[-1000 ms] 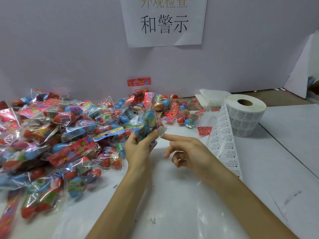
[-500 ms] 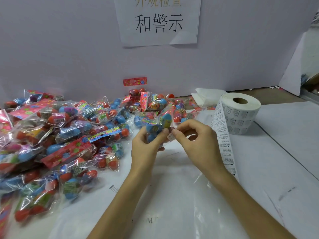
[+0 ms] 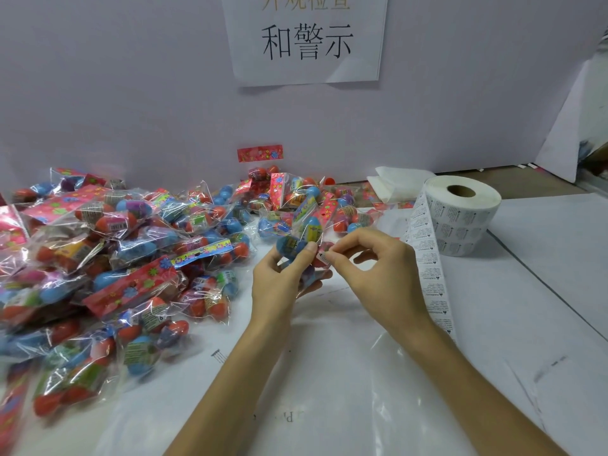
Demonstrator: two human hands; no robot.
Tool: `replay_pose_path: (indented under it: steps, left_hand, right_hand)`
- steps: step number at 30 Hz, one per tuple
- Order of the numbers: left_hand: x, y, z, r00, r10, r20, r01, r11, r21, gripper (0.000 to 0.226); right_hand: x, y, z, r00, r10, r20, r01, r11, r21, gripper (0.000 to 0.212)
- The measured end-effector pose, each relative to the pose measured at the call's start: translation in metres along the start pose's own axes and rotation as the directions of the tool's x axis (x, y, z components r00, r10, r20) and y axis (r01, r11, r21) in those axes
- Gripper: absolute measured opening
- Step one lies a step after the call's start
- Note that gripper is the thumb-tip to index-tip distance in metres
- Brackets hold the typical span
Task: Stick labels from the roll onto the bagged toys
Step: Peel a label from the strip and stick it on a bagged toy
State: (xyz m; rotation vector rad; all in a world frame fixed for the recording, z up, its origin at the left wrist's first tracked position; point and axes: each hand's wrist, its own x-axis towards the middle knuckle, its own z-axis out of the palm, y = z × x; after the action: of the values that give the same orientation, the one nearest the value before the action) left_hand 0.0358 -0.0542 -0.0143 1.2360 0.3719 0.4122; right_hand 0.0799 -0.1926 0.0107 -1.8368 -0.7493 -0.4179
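My left hand [image 3: 279, 278] grips a clear bag of coloured toy eggs [image 3: 302, 236] above the table's middle, thumb across its front. My right hand [image 3: 378, 268] pinches a small white label [image 3: 324, 258] between thumb and forefinger, right against the bag's lower right side. The label roll [image 3: 464, 215] stands at the right, its printed strip [image 3: 431, 274] trailing toward me behind my right wrist. A big heap of bagged toys [image 3: 108, 258] covers the left of the table.
More bagged toys [image 3: 296, 199] lie by the white back wall under a paper sign [image 3: 306, 37]. Folded white paper [image 3: 394, 184] sits behind the roll. Glossy plastic sheeting [image 3: 345, 373] covers the table under my forearms.
My right hand closed in from an outstretched finger to a pinch on the label at the bag. The bag came slightly right and toward centre.
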Motion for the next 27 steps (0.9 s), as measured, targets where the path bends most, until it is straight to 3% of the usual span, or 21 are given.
replay_pose_path:
  steps: [4,8,11,13,15,19,27]
  left_hand:
    - [0.0,0.0,-0.001,0.999,-0.05,-0.003,0.049,0.996,-0.072,0.027]
    - [0.0,-0.002,-0.001,0.996,-0.079,-0.029,0.075,0.989,-0.129,0.024]
    - [0.002,0.001,-0.004,0.984,-0.158,-0.083,0.134,0.962,-0.239,0.029]
    - [0.005,0.003,-0.008,0.975,-0.193,-0.111,0.157,0.95,-0.271,0.037]
    - [0.005,0.003,-0.009,0.978,-0.175,-0.111,0.143,0.957,-0.252,0.039]
    - [0.001,0.002,-0.003,0.993,-0.113,-0.027,0.105,0.973,-0.205,0.04]
    - [0.0,0.001,-0.002,0.996,-0.082,0.028,0.085,0.987,-0.134,0.037]
  right_hand:
    - [-0.005,0.005,0.005,0.967,-0.246,0.064,0.253,0.956,-0.146,0.013]
    - [-0.005,0.007,0.003,0.945,-0.314,0.092,0.325,0.931,-0.167,0.013]
    - [-0.009,0.002,0.007,0.927,-0.349,0.14,0.362,0.928,-0.083,0.012]
    - [-0.011,-0.005,0.012,0.944,-0.287,0.161,0.287,0.958,0.025,0.012]
    - [-0.01,-0.009,0.014,0.981,-0.138,0.137,0.118,0.982,0.149,0.012]
    - [-0.004,-0.005,0.008,0.989,0.124,0.085,-0.144,0.939,0.312,0.016]
    - [0.0,0.003,0.006,0.974,0.219,0.053,-0.224,0.921,0.319,0.016]
